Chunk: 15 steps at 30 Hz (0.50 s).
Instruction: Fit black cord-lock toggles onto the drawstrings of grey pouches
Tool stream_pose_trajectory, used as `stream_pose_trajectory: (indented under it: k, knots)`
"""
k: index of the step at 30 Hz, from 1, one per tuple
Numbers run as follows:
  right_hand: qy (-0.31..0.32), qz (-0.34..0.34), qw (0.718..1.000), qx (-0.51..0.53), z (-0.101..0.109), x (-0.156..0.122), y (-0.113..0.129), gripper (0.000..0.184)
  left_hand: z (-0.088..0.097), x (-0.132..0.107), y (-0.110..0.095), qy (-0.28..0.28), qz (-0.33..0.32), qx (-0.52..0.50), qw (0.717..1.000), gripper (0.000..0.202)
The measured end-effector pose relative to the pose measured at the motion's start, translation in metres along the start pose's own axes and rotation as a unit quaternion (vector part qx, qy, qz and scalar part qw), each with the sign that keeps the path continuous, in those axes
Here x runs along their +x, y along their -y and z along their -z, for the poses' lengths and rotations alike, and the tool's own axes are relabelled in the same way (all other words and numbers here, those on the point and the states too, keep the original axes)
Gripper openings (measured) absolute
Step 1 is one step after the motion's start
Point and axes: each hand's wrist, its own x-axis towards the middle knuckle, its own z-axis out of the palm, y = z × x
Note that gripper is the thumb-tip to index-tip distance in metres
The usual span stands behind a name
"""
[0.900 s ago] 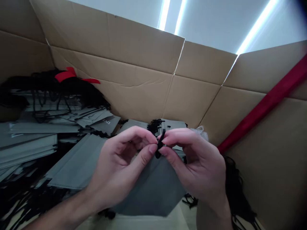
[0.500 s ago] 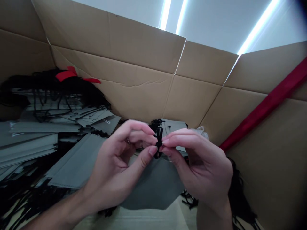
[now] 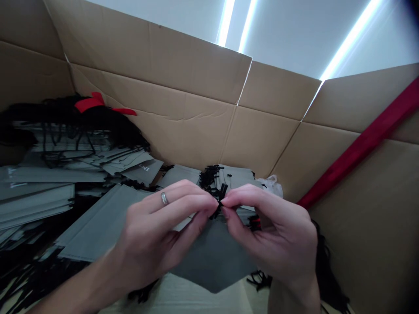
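Note:
My left hand (image 3: 157, 235) and my right hand (image 3: 275, 235) meet in the middle of the view, fingertips pinched together on a short black cord (image 3: 221, 198). A ring sits on one finger of the left hand. Just under both hands hangs a flat grey bag (image 3: 212, 257); the cord seems to belong to it, though the join is hidden by my fingers. Both hands are closed in a pinch.
I am looking into a big cardboard box (image 3: 183, 126). Stacks of flat grey bags (image 3: 49, 187) with black cord handles fill its left side, with a red ribbon (image 3: 88, 102) on top. A red strip (image 3: 356, 148) runs along the right wall. More grey bags (image 3: 235, 176) lie behind my hands.
My fingers have closed tighter on the cord, and the left hand has turned so its ring shows. Both hands and the grey bag have sunk slightly.

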Motion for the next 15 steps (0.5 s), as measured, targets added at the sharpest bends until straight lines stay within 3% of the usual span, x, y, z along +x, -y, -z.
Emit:
stream_pose_trajectory:
  k: [5, 15]
  knots:
    - [0.010, 0.012, 1.000, -0.016, 0.001, 0.003, 0.002, 0.020, 0.008, 0.006, 0.000, 0.014, -0.063, 0.070, 0.995, 0.031]
    - [0.039, 0.029, 0.999, -0.022, -0.002, 0.006, 0.005, 0.015, 0.017, 0.006, 0.002, 0.062, -0.085, 0.108, 0.989, 0.025]
